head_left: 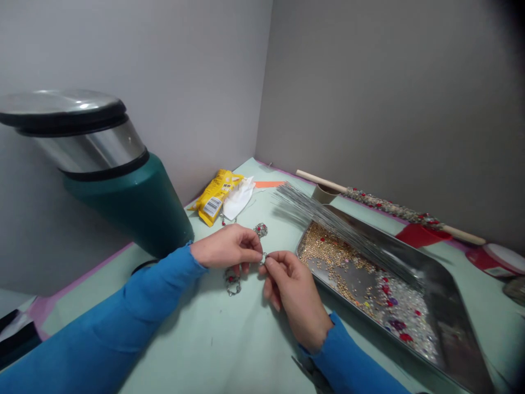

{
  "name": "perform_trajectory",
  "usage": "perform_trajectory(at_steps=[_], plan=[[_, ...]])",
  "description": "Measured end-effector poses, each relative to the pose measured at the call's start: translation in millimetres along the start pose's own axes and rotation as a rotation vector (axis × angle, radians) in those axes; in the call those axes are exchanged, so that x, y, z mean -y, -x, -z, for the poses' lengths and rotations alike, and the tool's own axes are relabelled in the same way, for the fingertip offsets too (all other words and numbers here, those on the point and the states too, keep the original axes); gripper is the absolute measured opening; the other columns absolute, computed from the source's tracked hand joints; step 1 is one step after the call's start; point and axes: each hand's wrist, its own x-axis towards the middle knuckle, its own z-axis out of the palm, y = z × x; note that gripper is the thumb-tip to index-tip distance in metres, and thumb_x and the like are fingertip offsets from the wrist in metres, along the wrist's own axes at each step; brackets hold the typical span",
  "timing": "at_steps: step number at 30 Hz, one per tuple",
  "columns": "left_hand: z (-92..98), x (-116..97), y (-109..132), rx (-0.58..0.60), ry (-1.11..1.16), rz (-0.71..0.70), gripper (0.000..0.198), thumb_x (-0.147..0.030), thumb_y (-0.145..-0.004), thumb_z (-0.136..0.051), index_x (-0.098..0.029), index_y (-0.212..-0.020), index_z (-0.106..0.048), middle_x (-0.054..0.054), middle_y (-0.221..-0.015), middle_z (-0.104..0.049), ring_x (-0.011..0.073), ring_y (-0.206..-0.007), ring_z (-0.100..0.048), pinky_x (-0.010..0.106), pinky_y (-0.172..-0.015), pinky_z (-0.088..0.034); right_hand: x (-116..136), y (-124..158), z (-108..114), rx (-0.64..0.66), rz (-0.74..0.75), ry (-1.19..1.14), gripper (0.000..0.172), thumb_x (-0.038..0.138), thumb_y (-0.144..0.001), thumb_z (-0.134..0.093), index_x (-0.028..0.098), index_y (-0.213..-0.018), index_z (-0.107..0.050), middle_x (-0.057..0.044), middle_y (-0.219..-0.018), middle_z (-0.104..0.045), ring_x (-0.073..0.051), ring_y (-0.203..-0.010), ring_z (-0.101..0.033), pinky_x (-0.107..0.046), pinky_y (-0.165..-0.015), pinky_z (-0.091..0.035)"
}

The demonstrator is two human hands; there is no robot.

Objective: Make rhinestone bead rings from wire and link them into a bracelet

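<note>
My left hand point(229, 247) and my right hand point(293, 287) meet over the pale green table point(213, 334), both in blue sleeves. Both pinch a small beaded wire piece point(263, 256) between thumb and fingertips. One beaded ornament with red stones point(261, 229) sticks up behind my left fingers. Another beaded end point(233, 280) hangs below my left hand onto the table. Just right of my right hand lies a metal tray point(443, 284) with several gold beads and clear and red stones, and a bundle of thin steel wires point(328, 219) rests across it.
A dark green flask with a steel lid point(102, 169) stands at the left. A yellow packet point(215, 195) and white cloth point(240, 197) lie near the corner. A bead-covered wooden stick point(389, 208), a small cup point(324, 193) and a red lid point(498, 260) sit along the right wall.
</note>
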Motion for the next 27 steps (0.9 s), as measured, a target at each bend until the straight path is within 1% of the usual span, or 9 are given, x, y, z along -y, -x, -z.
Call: perform_trajectory(at_steps=[2, 5, 6, 8, 10, 15, 18, 24, 27], plan=[[5.0, 1.8, -0.3, -0.086, -0.07, -0.003, 0.013, -0.029, -0.073, -0.056, -0.016, -0.076, -0.058, -0.001, -0.058, -0.06, 0.0126, -0.052, -0.057, 0.022, -0.047, -0.046, 1.0, 0.6, -0.7, 0.0, -0.003, -0.01, 0.013, 0.03, -0.084, -0.048, 0.017, -0.085, -0.047, 0.004, -0.059, -0.057, -0.004, -0.031, -0.036, -0.017, -0.03, -0.025], [14.4, 4.6, -0.8, -0.268, -0.248, 0.021, 0.017, -0.031, -0.072, -0.055, -0.016, -0.076, -0.062, 0.0, -0.057, -0.062, 0.0122, -0.051, -0.058, 0.021, -0.05, -0.044, 1.3, 1.2, -1.4, 0.003, 0.0, -0.021, 0.013, 0.028, -0.082, -0.05, 0.018, -0.09, -0.047, 0.002, -0.069, -0.058, -0.003, -0.034, -0.039, -0.017, -0.031, -0.026], [16.8, 5.5, -1.1, -0.31, -0.314, 0.034, 0.018, -0.032, -0.072, -0.054, -0.017, -0.076, -0.064, -0.001, -0.054, -0.062, 0.0118, -0.049, -0.057, 0.021, -0.051, -0.044, 1.0, 1.2, -1.4, 0.003, 0.003, -0.019, 0.013, 0.027, -0.082, -0.05, 0.018, -0.09, -0.047, 0.002, -0.069, -0.058, -0.003, -0.034, -0.039, -0.017, -0.031, -0.026], [19.0, 7.2, -1.8, -0.351, -0.418, 0.046, 0.02, -0.032, -0.072, -0.053, -0.017, -0.075, -0.066, -0.001, -0.05, -0.061, 0.0114, -0.047, -0.057, 0.021, -0.053, -0.043, -0.3, 0.7, -1.1, 0.01, 0.01, -0.009, 0.012, 0.026, -0.082, -0.05, 0.017, -0.09, -0.048, 0.002, -0.07, -0.057, -0.003, -0.035, -0.039, -0.018, -0.032, -0.025], [18.2, 9.0, -3.0, -0.351, -0.466, 0.04, 0.021, -0.031, -0.072, -0.052, -0.018, -0.075, -0.068, -0.001, -0.048, -0.062, 0.0118, -0.047, -0.058, 0.021, -0.055, -0.043, -1.9, 0.0, -0.4, 0.024, 0.013, 0.008, 0.012, 0.025, -0.082, -0.051, 0.017, -0.09, -0.048, 0.002, -0.069, -0.057, -0.003, -0.035, -0.039, -0.018, -0.032, -0.024], [12.2, 11.5, -5.2, -0.346, -0.494, 0.034, 0.023, -0.031, -0.072, -0.051, -0.018, -0.073, -0.07, -0.001, -0.046, -0.062, 0.0127, -0.048, -0.059, 0.021, -0.056, -0.043, -4.4, -1.2, 0.9, 0.052, 0.01, 0.043, 0.011, 0.025, -0.083, -0.05, 0.017, -0.091, -0.049, 0.002, -0.067, -0.057, -0.003, -0.036, -0.04, -0.019, -0.034, -0.025], [11.1, 10.2, -4.1, -0.355, -0.488, 0.031, 0.022, -0.03, -0.071, -0.051, -0.017, -0.073, -0.069, -0.001, -0.046, -0.062, 0.0126, -0.047, -0.059, 0.021, -0.056, -0.043, -4.8, -1.4, 1.5, 0.063, 0.02, 0.055, 0.012, 0.025, -0.083, -0.049, 0.017, -0.091, -0.049, 0.002, -0.066, -0.056, -0.003, -0.037, -0.04, -0.02, -0.035, -0.025], [10.1, 7.0, -1.4, -0.316, -0.442, 0.038, 0.024, -0.034, -0.073, -0.051, -0.017, -0.074, -0.067, 0.0, -0.048, -0.063, 0.0139, -0.048, -0.06, 0.022, -0.054, -0.043, -7.1, -1.9, 2.6, 0.068, 0.034, 0.047, 0.012, 0.026, -0.082, -0.05, 0.017, -0.091, -0.05, 0.002, -0.068, -0.057, -0.004, -0.038, -0.043, -0.02, -0.037, -0.027], [8.1, 8.9, -2.7, -0.348, -0.492, 0.018, 0.022, -0.033, -0.073, -0.051, -0.018, -0.073, -0.067, 0.0, -0.047, -0.062, 0.0144, -0.05, -0.059, 0.023, -0.058, -0.043, -7.9, -1.8, 2.2, 0.073, 0.042, 0.05, 0.013, 0.026, -0.083, -0.05, 0.017, -0.092, -0.05, 0.001, -0.07, -0.057, -0.004, -0.039, -0.044, -0.02, -0.037, -0.027]])
